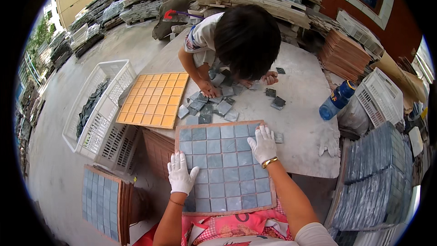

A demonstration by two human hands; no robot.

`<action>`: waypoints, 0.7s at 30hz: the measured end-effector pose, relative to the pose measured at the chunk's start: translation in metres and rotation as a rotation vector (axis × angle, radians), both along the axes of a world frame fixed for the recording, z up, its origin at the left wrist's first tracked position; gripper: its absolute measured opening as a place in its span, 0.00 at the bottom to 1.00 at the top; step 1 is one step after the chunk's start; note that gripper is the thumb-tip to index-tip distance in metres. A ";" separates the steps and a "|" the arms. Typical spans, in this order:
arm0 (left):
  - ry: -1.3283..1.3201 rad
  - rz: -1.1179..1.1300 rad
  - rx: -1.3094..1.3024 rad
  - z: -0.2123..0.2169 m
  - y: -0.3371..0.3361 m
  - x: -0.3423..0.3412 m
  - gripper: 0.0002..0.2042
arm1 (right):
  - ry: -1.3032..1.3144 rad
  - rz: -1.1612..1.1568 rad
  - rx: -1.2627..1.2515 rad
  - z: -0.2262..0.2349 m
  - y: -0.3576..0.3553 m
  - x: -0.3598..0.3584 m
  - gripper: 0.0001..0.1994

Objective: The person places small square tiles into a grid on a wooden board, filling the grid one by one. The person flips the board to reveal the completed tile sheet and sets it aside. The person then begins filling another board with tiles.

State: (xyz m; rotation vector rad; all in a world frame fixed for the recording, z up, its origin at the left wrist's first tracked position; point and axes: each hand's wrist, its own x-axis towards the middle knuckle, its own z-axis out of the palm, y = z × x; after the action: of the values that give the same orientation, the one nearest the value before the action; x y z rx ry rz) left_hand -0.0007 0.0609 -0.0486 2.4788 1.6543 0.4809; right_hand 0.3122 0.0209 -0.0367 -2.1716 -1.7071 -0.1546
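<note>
A wooden tray [179, 133] filled with rows of square blue-grey stone tiles [221, 161] lies in front of me, its near edge by my lap and its far edge over the table. My left hand [182, 174], in a white glove, lies flat along the tray's left side, thumb apart from the other fingers. On the tray's upper right edge rests my right hand [263, 145], also gloved, fingers stretched over the tiles. Beyond the tray, loose dark and grey tiles [214, 105] are heaped on the table. An orange gridded tray [154, 99] sits to the left.
Another person [246, 41] leans over the table [305, 91], hands among the loose tiles. A blue bottle [337, 100] and a glove [328, 144] are at right. White crates [98, 102] and stacked tile trays [101, 200] stand left; wrapped tile stacks [375, 177] stand right.
</note>
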 end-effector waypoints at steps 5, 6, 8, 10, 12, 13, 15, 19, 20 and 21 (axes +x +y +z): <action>-0.082 -0.049 0.000 0.001 -0.001 -0.002 0.38 | -0.025 0.136 0.062 0.009 -0.001 -0.007 0.29; -0.096 -0.072 0.027 -0.002 -0.001 -0.012 0.38 | -0.002 0.171 0.126 0.007 -0.005 -0.003 0.29; -0.403 0.066 -0.045 0.000 -0.017 -0.032 0.32 | 0.165 0.100 0.189 0.023 -0.044 -0.014 0.30; -0.691 0.196 -0.424 -0.010 -0.021 -0.055 0.25 | 0.482 -0.137 0.056 0.021 -0.101 -0.011 0.28; -1.025 0.378 -1.046 0.011 -0.026 -0.066 0.15 | 0.804 -0.206 0.098 0.012 -0.157 -0.012 0.19; -0.813 -0.052 -0.646 -0.008 -0.032 -0.081 0.12 | 0.842 -0.218 -0.023 0.018 -0.174 -0.021 0.17; -0.899 -0.087 -0.826 -0.018 -0.046 -0.084 0.12 | 0.808 -0.208 -0.168 0.020 -0.189 -0.031 0.12; -1.059 0.223 -1.102 -0.013 -0.046 -0.069 0.21 | 0.649 -0.039 0.044 -0.018 -0.187 -0.030 0.07; -1.089 0.250 -1.094 -0.008 -0.049 -0.063 0.20 | 0.610 -0.042 0.123 -0.027 -0.183 -0.024 0.08; -1.127 0.256 -1.058 0.003 -0.053 -0.056 0.20 | 0.566 -0.052 0.203 -0.036 -0.182 -0.018 0.10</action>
State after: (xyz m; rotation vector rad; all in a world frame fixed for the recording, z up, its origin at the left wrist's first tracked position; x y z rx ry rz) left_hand -0.0563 0.0077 -0.0459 0.9105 1.1762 0.6147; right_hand 0.2944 -0.1608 -0.0731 -1.8734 -1.2558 0.2430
